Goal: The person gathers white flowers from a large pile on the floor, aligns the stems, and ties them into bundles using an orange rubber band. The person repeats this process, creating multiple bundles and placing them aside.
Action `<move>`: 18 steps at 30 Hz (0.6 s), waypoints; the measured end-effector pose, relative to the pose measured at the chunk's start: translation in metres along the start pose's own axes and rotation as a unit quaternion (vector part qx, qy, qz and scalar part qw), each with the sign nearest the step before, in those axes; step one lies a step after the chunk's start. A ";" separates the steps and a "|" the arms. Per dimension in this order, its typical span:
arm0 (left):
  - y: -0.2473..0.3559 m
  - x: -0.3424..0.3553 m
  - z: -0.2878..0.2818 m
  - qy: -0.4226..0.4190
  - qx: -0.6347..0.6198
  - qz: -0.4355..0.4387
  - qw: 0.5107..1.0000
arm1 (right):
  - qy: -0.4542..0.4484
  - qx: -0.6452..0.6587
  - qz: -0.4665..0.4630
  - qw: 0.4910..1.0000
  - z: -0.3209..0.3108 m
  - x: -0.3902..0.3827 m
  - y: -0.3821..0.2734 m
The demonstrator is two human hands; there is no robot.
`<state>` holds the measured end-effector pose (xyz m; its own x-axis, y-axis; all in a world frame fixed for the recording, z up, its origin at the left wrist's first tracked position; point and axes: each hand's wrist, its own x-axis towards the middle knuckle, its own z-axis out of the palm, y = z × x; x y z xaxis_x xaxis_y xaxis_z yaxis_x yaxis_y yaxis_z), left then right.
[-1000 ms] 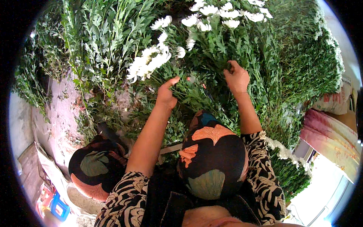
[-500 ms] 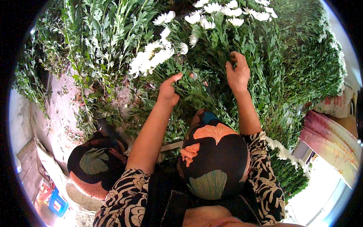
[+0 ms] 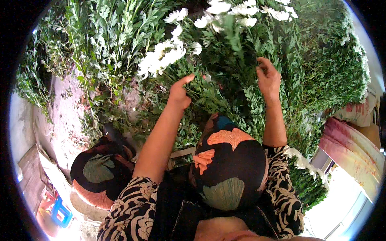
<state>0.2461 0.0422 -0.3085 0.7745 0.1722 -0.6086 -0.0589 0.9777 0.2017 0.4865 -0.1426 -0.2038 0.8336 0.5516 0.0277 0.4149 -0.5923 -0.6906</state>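
Observation:
My left hand grips a bunch of green chrysanthemum stems, its thumb stretched up along the leaves. Heads of white flowers lie just above it. My right hand is to the right among dense foliage, fingers bent and apart, with nothing clearly held. A blurred leafy stem lies up and left of that hand, below more white blooms. My knees in black leaf-print fabric show between and beside my forearms.
Leafy stems cover a pale floor, with a white-flowered pile at right. A blue plastic item lies lower left, a pink-and-cream cloth at right, and a short pale strip between my knees.
My right hand has shifted up, then rightward, away from the central stems, and a leafy stem above it is blurred. My left hand has moved slightly upward, still on its bunch.

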 end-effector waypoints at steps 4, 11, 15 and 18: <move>0.002 0.002 0.005 -0.002 0.004 0.006 1.000 | -0.044 -0.041 0.021 0.998 0.005 -0.001 0.010; 0.001 0.009 0.007 -0.021 0.013 -0.004 1.000 | 0.002 -0.087 -0.082 0.993 0.038 -0.004 -0.010; -0.001 0.008 0.000 0.012 0.016 0.006 1.000 | 0.039 0.041 -0.024 0.998 0.011 -0.002 0.005; 0.002 0.003 -0.007 -0.004 0.003 0.011 1.000 | -0.020 -0.137 -0.007 0.990 -0.010 -0.005 -0.026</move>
<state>0.2441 0.0455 -0.3154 0.7781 0.1927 -0.5979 -0.0724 0.9730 0.2194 0.4751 -0.1360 -0.1784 0.8139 0.5810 0.0040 0.5151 -0.7183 -0.4676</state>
